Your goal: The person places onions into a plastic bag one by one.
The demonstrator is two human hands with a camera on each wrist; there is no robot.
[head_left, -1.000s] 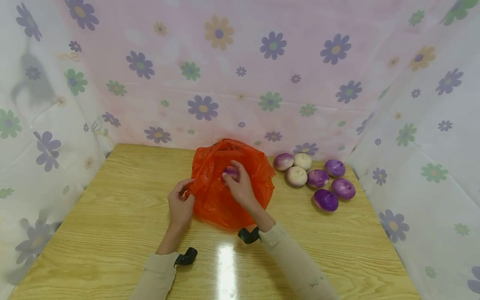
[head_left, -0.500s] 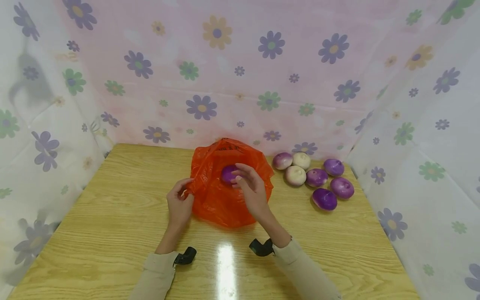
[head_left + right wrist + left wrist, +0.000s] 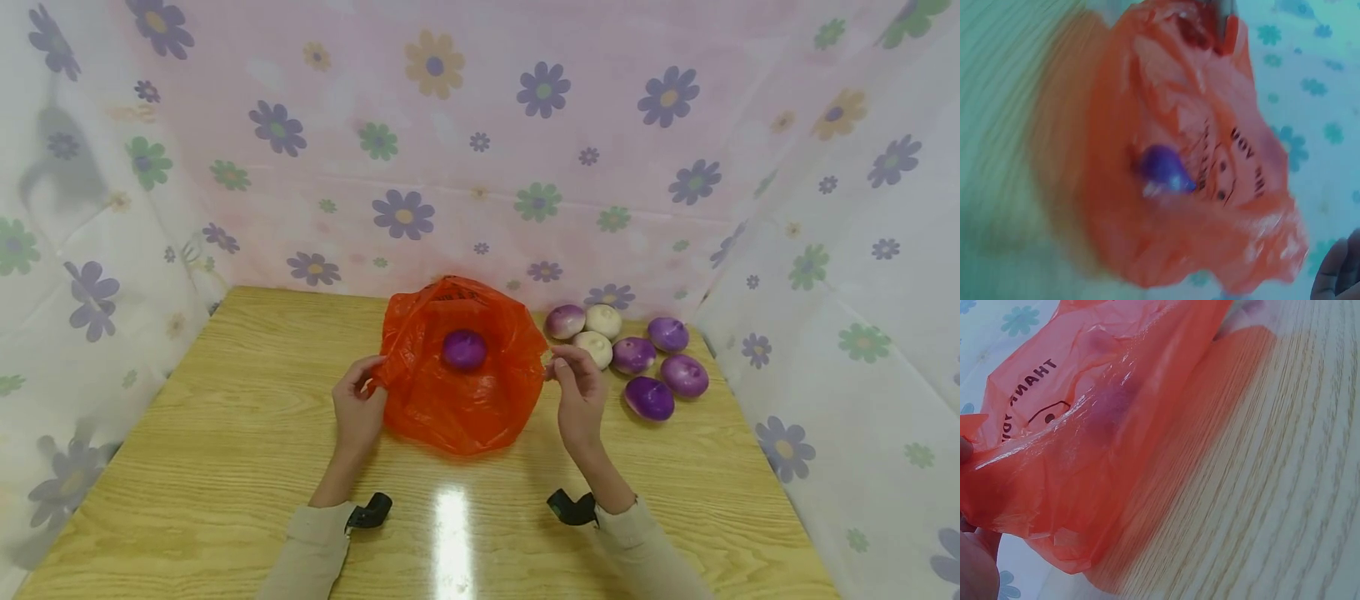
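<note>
A purple onion [image 3: 464,349] lies in the mouth of a red plastic bag [image 3: 468,412] on the wooden table. At the bag's left edge, my left hand [image 3: 360,408] pinches the plastic between thumb and fingers; the left wrist view shows only part of this hand [image 3: 975,562] beside the bag. My right hand [image 3: 581,400] is at the bag's right edge, fingers slightly bent and fingertips close to the plastic. In the blurred right wrist view, a small gap shows between the right hand [image 3: 1338,269] and the bag, and nothing is seen in its fingers.
Several more onions stand at the table's back right: a purple-white one [image 3: 566,322], a white one [image 3: 603,322] and a dark purple one [image 3: 649,398] among them. Flowered cloth [image 3: 465,167] hangs behind and at both sides of the wooden table [image 3: 247,400].
My right hand has let go of the purple onion inside the bag and moved right to the bag's right edge. The left hand keeps its grip on the left edge.
</note>
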